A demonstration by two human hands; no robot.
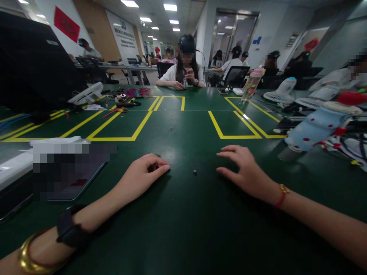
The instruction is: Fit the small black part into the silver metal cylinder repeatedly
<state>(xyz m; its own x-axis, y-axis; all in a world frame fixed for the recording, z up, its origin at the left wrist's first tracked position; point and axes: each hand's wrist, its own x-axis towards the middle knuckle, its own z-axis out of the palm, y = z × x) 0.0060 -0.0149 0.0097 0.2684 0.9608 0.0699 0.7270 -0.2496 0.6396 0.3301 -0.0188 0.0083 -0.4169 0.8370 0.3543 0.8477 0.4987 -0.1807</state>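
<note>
A tiny dark piece [195, 172] with a lighter centre, perhaps a ring or nut, lies on the green tabletop [177, 214] between my hands. My left hand [146, 170] rests to its left, fingers curled in toward the thumb. Something small and dark shows at those fingers, too hidden to name. To the right of the piece, my right hand [242, 168] hovers or rests low over the table with thumb and fingers apart, holding nothing. It does not touch the piece.
A tablet-like dark slab [86, 179] and a white box-like object [57, 147] lie at left. A light-blue spotted bag [315, 128] stands at right. Farther off are a drink bottle [254, 84], tangled wires [137, 93] and a seated person [186, 72] opposite.
</note>
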